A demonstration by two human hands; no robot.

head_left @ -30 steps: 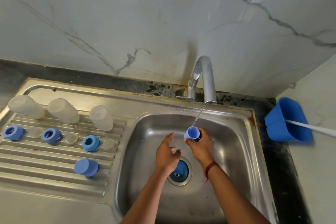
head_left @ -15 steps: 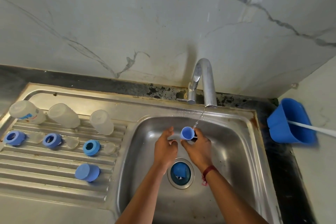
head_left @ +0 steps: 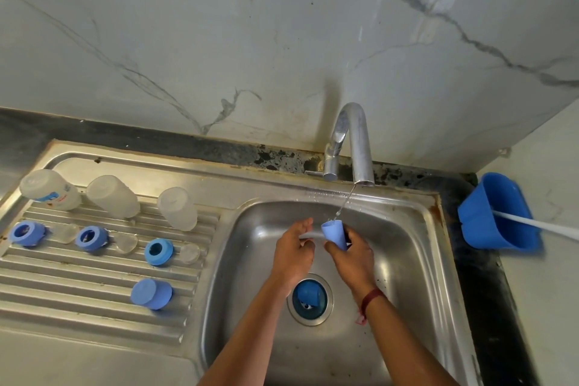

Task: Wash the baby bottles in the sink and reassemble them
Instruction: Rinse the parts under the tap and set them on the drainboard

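1. Since the earliest frame, the left hand (head_left: 293,251) has come up from over the drain (head_left: 324,310) to just beside the bottle cap (head_left: 334,233), and the cap now shows its side rather than its open mouth.
2. Right hand (head_left: 354,260): I read it as gripping the blue bottle cap, fingers and thumb curled round its lower part. A red thread (head_left: 369,296) circles that wrist.
3. Left hand: released, fingers loosely bent and holding nothing. I cannot tell whether it touches the cap.
4. Bottle cap: held over the sink basin (head_left: 407,244) at centre frame, mouth up, directly under the thin water stream (head_left: 344,202) from the faucet (head_left: 354,141).
5. Drain: a second blue cap (head_left: 308,293) lies in the strainer, below and between the two forearms.
6. Drainboard (head_left: 78,279), left of frame:
   - three translucent bottles, mouth down, in the back row: (head_left: 50,189), (head_left: 112,196), (head_left: 177,208);
   - three blue collar rings in the next row: (head_left: 26,232), (head_left: 91,238), (head_left: 159,251);
   - a clear nipple just right of each ring: (head_left: 67,232), (head_left: 125,242), (head_left: 189,253);
   - one blue cap on its side (head_left: 151,294), nearer the front.
7. Right edge of frame: a blue tub (head_left: 498,213) on the dark counter, with a white handle (head_left: 539,224) sticking out of it.
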